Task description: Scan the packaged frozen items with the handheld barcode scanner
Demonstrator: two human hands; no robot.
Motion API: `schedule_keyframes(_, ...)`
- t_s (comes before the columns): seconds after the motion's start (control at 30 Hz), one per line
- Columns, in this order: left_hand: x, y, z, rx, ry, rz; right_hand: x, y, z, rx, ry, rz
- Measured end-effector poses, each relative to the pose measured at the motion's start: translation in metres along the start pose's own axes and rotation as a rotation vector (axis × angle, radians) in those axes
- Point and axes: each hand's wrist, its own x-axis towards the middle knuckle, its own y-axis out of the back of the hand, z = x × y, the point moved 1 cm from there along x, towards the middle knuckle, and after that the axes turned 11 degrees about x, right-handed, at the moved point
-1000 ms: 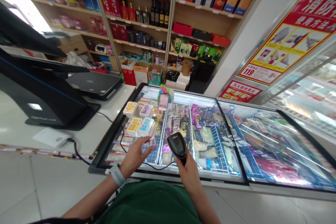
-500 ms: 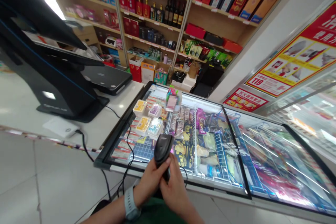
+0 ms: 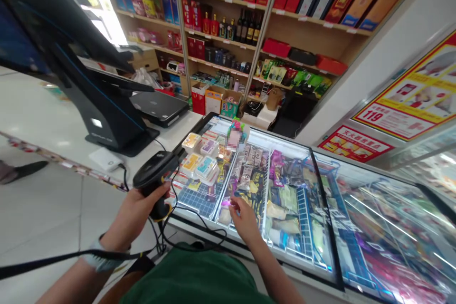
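Head view, scanner [image 3: 154, 170] in left fingers [image 3: 160, 192]

The scanner [image 3: 153, 171] looks like black plastic, mostly matt with a soft sheen. Containers [image 3: 205, 167] of clear, glossy plastic have printed lids. The freezer top [image 3: 206, 198] is smooth, shiny glass, showing streaked reflections, with a dark frame. The surface [image 3: 39, 104] beside it is pale and glossy. The shirt [image 3: 199, 275] is green cloth, matt; the shelves [image 3: 302, 21] look like pale wood.
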Motion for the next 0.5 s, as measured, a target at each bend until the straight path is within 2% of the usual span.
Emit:
schedule_keyframes(0.13,0.008,-0.005,0.003,0.195,-0.056,-0.041,0.008,-0.014,0.011,0.080,-0.159,0.072)
schedule_keyframes(0.27,0.014,-0.006,0.006,0.314,-0.113,-0.112,0.025,-0.041,0.016,0.265,-0.329,0.114)
schedule_keyframes(0.37,0.025,0.003,0.011,0.389,-0.170,-0.164,0.040,-0.063,0.012,0.328,-0.396,0.123)
schedule_keyframes(0.5,0.048,0.021,0.020,0.445,-0.285,-0.244,0.060,-0.088,0.004,0.302,-0.404,0.156)
